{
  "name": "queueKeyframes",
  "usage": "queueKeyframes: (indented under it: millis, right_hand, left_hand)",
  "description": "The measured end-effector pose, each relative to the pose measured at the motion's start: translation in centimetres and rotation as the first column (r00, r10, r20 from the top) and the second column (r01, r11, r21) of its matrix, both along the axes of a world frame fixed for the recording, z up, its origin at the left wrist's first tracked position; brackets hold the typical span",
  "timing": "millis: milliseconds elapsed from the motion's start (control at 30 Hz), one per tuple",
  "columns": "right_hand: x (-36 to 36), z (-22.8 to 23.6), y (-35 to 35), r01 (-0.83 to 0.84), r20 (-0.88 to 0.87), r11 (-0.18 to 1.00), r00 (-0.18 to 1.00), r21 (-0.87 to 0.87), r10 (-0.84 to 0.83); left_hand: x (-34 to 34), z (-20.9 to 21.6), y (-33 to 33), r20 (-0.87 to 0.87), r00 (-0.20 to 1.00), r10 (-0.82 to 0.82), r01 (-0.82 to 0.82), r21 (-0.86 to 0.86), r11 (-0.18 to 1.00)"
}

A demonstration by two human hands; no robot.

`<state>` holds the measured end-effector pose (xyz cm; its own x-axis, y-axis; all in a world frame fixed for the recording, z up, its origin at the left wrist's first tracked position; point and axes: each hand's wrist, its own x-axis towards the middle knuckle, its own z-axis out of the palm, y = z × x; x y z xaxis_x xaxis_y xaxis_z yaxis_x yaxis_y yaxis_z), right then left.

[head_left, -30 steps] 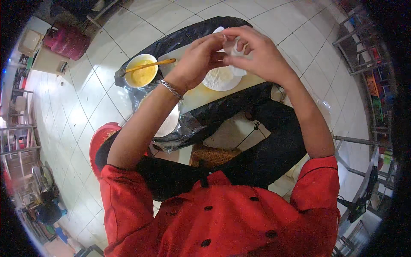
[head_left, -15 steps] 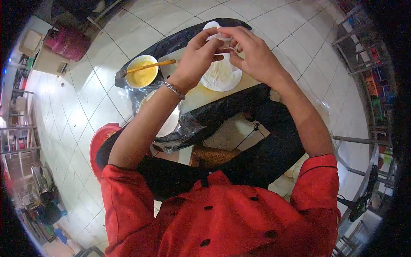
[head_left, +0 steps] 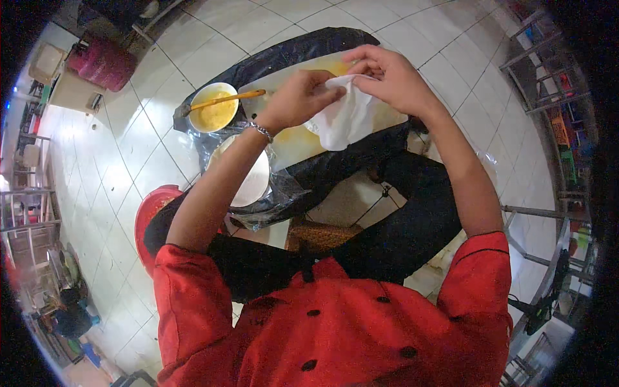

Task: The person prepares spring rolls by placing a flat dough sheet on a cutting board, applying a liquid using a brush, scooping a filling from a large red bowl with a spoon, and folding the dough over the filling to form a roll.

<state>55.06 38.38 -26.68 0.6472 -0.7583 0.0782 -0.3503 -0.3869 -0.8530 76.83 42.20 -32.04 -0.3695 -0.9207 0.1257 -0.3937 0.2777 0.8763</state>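
A thin, white, soft sheet (head_left: 347, 121), probably a dough wrapper, hangs in loose folds over the cutting board (head_left: 290, 143). The fingertips of my right hand (head_left: 394, 79) pinch its upper edge. My left hand (head_left: 298, 100) has its thumb and fingers closed at the sheet's upper left side; part of this grip is hidden. To the left stands a white bowl (head_left: 220, 116) of yellow liquid, like beaten egg, with a wooden-handled brush (head_left: 227, 100) across its rim. Nearer me, partly behind my left forearm, lie white round sheets (head_left: 253, 184) in clear plastic.
Black plastic sheeting (head_left: 342, 39) lies under the board. A red basin (head_left: 147, 216) sits on the tiled floor by my left leg. Farther off are a dark red gas cylinder (head_left: 103, 63) at upper left and metal racks (head_left: 548, 90) on the right.
The white sheet that lay flat and round on the board is now lifted and hangs from my fingers. My hands have moved slightly apart; the bowl and brush stay put.
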Motion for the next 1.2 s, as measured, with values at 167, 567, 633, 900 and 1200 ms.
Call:
queueKeyframes:
  millis: [167,567,633,900,1200]
  right_hand:
    - [-1.4,-1.4,-1.5,-0.100,-0.363,0.994,0.929,-0.040,0.079]
    - [-3.0,-2.8,-4.6,-0.190,-0.508,0.980,0.839,0.059,0.194]
    - [-2.7,-3.8,-5.8,-0.184,-0.577,0.981,0.796,0.058,0.183]
    - [-0.9,-11.1,-5.3,-0.469,-0.426,0.867,0.828,-0.169,0.365]
    - [-1.2,-7.6,-6.0,-0.446,-0.658,0.887,0.632,0.123,0.409]
  left_hand:
    - [-0.1,-2.6,0.2,0.058,0.998,-0.008,0.006,0.039,0.999]
    - [-1.0,-6.2,0.6,0.037,0.999,-0.004,-0.001,0.140,0.990]
    - [-0.9,-6.9,0.5,0.092,0.996,0.009,-0.020,0.122,0.992]
    - [-2.3,-9.5,1.0,0.165,0.986,0.019,-0.015,-0.028,0.999]
    - [-1.1,-7.1,0.4,0.272,0.961,0.056,-0.042,-0.059,0.997]
